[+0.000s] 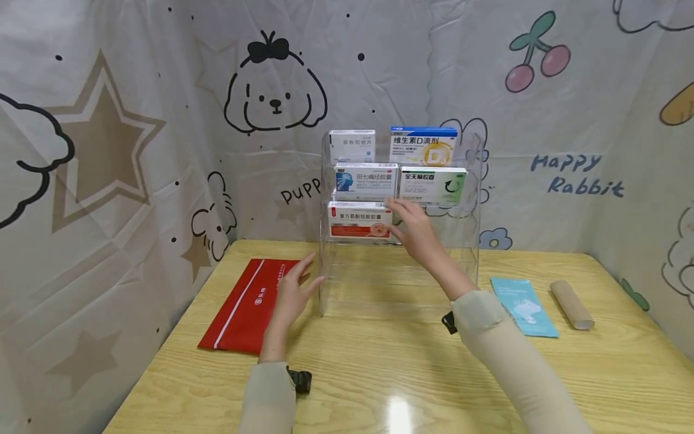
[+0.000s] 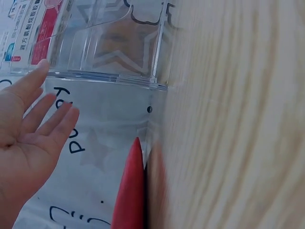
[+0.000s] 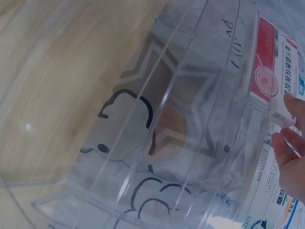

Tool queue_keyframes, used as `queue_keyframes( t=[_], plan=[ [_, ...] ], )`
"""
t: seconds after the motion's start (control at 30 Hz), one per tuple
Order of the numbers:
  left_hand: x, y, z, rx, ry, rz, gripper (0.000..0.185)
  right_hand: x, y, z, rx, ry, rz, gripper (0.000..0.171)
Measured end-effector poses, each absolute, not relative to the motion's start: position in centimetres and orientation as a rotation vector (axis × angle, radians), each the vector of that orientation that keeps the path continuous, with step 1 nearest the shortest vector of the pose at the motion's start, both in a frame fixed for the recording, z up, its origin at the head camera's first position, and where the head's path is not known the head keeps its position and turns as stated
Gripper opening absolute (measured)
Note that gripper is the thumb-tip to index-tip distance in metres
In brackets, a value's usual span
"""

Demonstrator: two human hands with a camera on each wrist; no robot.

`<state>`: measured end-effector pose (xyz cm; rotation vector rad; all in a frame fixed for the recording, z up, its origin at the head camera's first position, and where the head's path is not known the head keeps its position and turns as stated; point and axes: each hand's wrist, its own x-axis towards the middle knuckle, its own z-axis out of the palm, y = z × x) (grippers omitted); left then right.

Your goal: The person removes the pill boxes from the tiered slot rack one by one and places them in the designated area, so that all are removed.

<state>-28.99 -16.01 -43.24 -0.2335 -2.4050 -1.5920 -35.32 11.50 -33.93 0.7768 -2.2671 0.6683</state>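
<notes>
Pale sleeves (image 1: 520, 361), bottom of frame. Left hand (image 1: 293, 293), fingers spread, beside clear rack (image 1: 347, 244), left of centre. Right hand (image 1: 413, 224), fingers extended, thumb apart, meets red-and-white box (image 1: 355, 223), frame centre.

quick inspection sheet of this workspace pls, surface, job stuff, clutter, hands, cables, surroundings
Surface: pale wood-grain table, light glare near the front.
Job's things: clear rack holding five boxes: two on top, two on the second tier, and the red-white box on the third.
Clutter: red pouch at left; blue packet and tube at right.
Left hand: open, by the rack's left side.
Right hand: at the red-white box's right end; grip unclear.
Cables: nothing seen.
Surroundings: cartoon-printed curtain.
</notes>
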Motion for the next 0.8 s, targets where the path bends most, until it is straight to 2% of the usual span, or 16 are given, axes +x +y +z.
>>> queue_keyframes(
  t=[0.27, 0.8],
  plan=[
    [-29.2, -16.3, -43.7, -0.237, -2.378, -1.774, 0.051, -36.0, 11.2, -34.0, 0.789, -2.232, 0.758, 0.041],
    [-29.2, -17.2, -44.2, -0.345, -2.404, -1.899, 0.056, -36.5, 10.7, -34.5, 0.805, -2.173, 0.987, 0.034]
  ],
)
